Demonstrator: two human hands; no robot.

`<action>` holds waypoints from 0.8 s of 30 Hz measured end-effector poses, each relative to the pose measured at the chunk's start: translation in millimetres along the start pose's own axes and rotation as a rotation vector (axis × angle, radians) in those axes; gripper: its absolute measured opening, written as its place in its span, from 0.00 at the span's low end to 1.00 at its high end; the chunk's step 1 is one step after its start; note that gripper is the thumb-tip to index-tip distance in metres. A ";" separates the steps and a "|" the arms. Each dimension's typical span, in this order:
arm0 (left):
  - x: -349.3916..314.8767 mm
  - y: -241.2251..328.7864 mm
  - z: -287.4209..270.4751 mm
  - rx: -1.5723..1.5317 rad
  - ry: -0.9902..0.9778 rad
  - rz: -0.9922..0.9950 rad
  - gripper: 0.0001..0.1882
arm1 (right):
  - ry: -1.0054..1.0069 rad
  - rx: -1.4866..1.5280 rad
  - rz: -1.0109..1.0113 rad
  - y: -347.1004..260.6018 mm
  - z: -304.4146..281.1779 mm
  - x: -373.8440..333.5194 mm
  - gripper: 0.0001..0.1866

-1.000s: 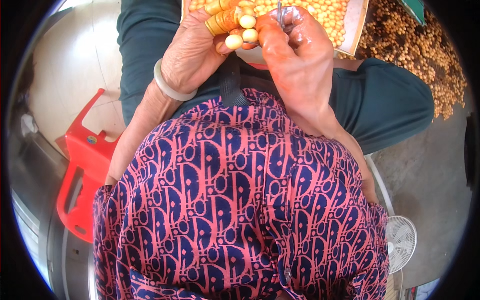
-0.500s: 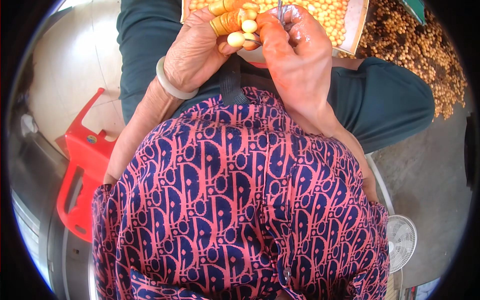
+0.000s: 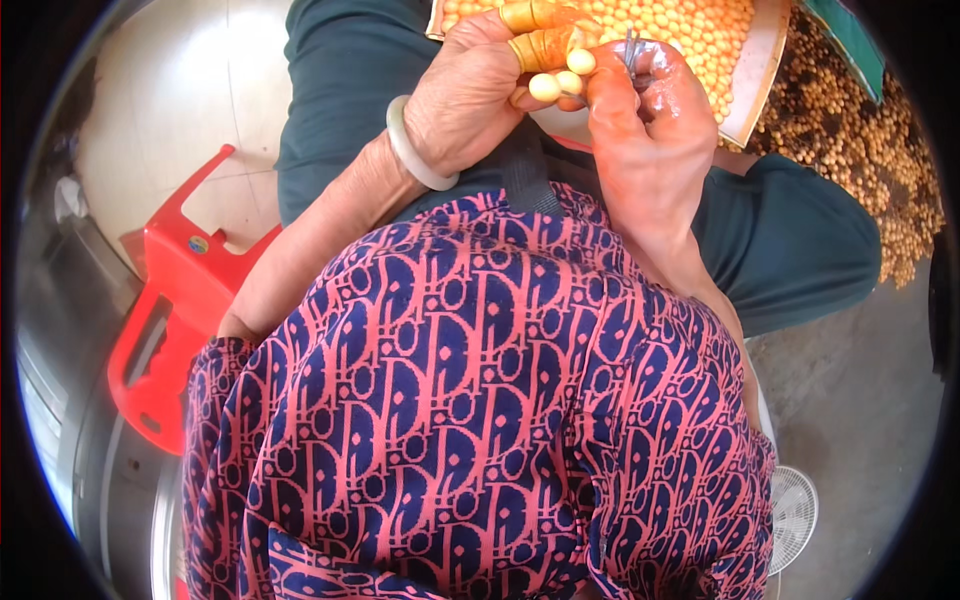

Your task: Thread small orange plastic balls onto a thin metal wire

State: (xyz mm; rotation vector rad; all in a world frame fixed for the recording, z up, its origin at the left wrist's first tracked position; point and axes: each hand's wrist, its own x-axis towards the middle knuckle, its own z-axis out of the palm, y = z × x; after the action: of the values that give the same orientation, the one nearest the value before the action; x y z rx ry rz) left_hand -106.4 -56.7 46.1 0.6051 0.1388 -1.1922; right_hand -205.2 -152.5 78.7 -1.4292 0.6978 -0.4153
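Near the top edge, my left hand is closed in a pinch on small round pale-yellow fruits; three show plainly at its fingertips. Yellow covers wrap two of its fingers, and a pale bangle circles the wrist. Close beside it, my right hand, wet and stained orange, is closed around a thin grey metal tool. The tool's working end is hidden by the fingers. Beyond both hands lies a shallow tray filled with yellow round fruits.
A heap of brownish round fruits covers the floor at the far right, beside a green edge. My dark-trousered knee juts toward it. A red plastic stool stands at left; a white fan is at lower right.
The whole view has shifted, so hands, stool and tray sit further right or lower. Both hands stay together with the fruits and the tool; the fruits at the fingertips lie slightly differently.
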 end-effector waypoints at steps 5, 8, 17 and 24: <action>-1.0 4.9 -5.8 0.083 0.048 -0.011 0.09 | -0.003 -0.052 0.068 -6.2 0.9 1.6 0.05; -7.4 10.0 8.0 0.109 0.108 -0.027 0.10 | -0.006 0.027 0.114 -12.9 4.3 3.2 0.04; -3.7 9.3 3.6 0.303 0.083 0.070 0.08 | -0.105 -0.067 0.174 -13.9 -12.6 8.0 0.06; 2.1 3.8 -9.0 0.261 0.076 0.054 0.06 | -0.029 -0.377 -0.001 -14.4 -9.7 7.5 0.08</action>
State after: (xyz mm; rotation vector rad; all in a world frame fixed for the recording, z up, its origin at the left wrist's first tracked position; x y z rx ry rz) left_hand -100.3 -53.0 39.1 0.8786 0.0303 -1.1437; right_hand -204.1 -166.3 91.4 -1.7867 0.7795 -0.2713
